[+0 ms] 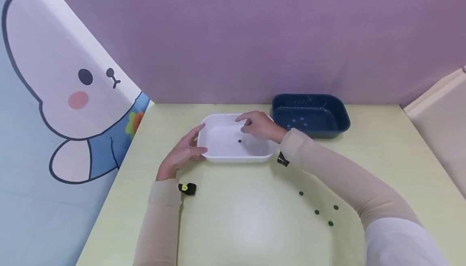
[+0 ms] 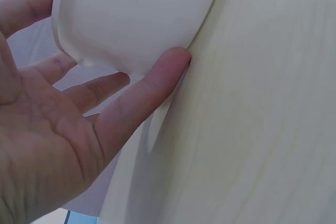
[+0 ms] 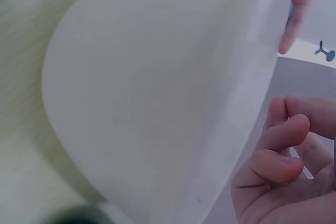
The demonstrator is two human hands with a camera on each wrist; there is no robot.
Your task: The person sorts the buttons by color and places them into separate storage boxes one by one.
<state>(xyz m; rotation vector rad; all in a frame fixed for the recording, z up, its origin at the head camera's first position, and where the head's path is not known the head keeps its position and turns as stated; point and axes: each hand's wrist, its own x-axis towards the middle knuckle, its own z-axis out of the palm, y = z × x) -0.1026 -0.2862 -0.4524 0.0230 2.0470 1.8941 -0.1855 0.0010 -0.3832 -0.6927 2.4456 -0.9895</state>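
Observation:
A white rectangular tray (image 1: 222, 152) stands on the table. My left hand (image 1: 184, 150) grips its left end, thumb on the near side and fingers round the far corner; in the left wrist view the thumb (image 2: 170, 66) presses against the outer wall. My right hand (image 1: 262, 126) hovers over the tray's right part with loosely bent fingers. Nothing shows between those fingers (image 3: 286, 129) in the right wrist view. One small dark disc (image 1: 239, 141) appears within the tray, below the right fingertips. Several similar dark discs (image 1: 316, 212) lie on the table at right.
A dark blue basin (image 1: 338, 126) stands behind the right forearm, with several small pale-ringed marks (image 1: 301, 118) inside. A purple partition (image 1: 236, 43) rises along the table's (image 1: 233, 217) back edge. A cartoon-printed cloth (image 1: 87, 116) hangs at left.

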